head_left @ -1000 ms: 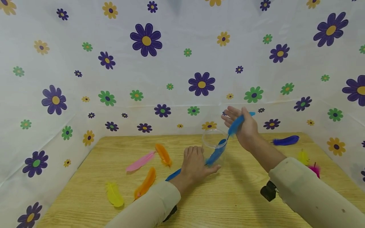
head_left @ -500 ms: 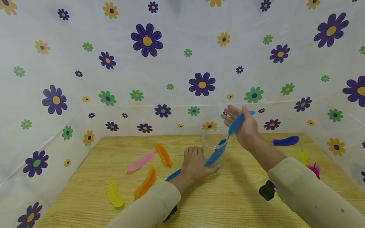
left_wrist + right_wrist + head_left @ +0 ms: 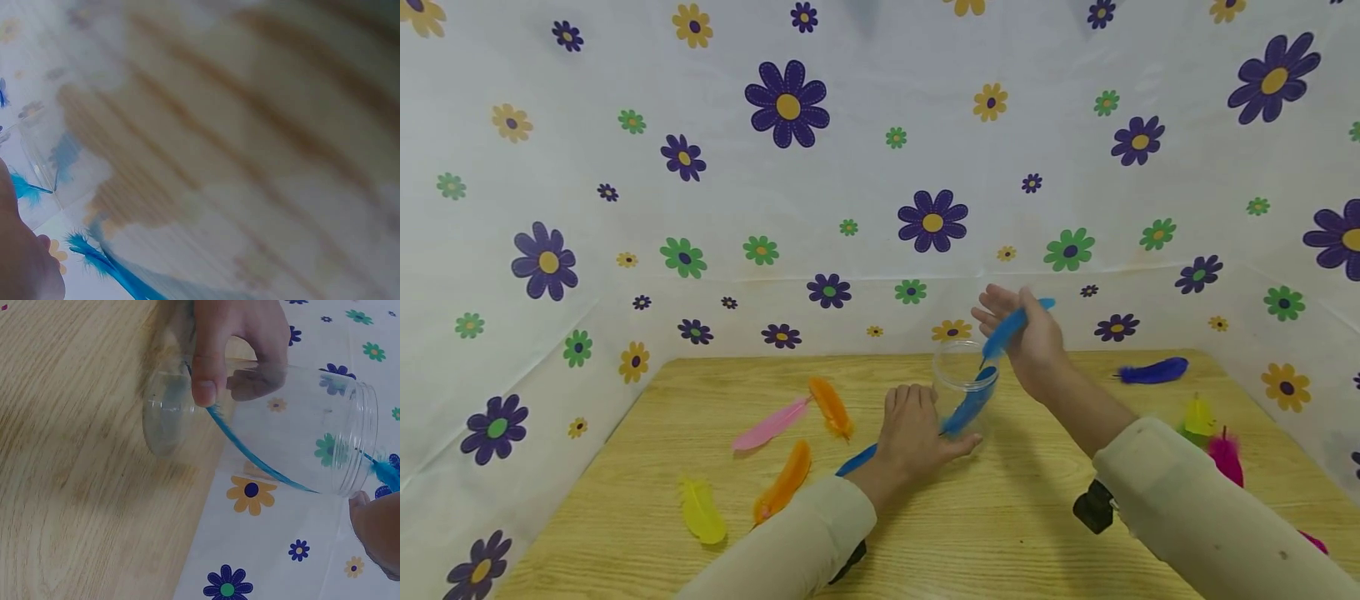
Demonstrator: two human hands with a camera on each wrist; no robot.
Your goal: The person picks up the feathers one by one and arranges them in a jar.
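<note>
A clear plastic jar (image 3: 300, 425) stands upright near the back of the table. My left hand (image 3: 913, 433) grips it low, with the thumb (image 3: 206, 381) on one side and fingers on the other. One blue feather (image 3: 972, 404) leans inside the jar. My right hand (image 3: 1033, 350) holds another blue feather (image 3: 1003, 333) under its thumb, with the other fingers stretched out. This feather slants down, and its bare quill overlaps the jar's mouth in the head view. A third blue feather (image 3: 857, 459) lies by my left wrist, partly hidden.
On the table's left lie a pink feather (image 3: 771, 425), two orange feathers (image 3: 831, 408) and a yellow feather (image 3: 702, 512). To the right are a dark blue feather (image 3: 1152, 371), a yellow feather (image 3: 1199, 414) and a magenta feather (image 3: 1226, 458). A flowered cloth (image 3: 850, 175) surrounds the table.
My right hand has shifted left and slightly down with its blue feather, so the quill now overlaps the jar's mouth. The left hand and jar have stayed in place.
</note>
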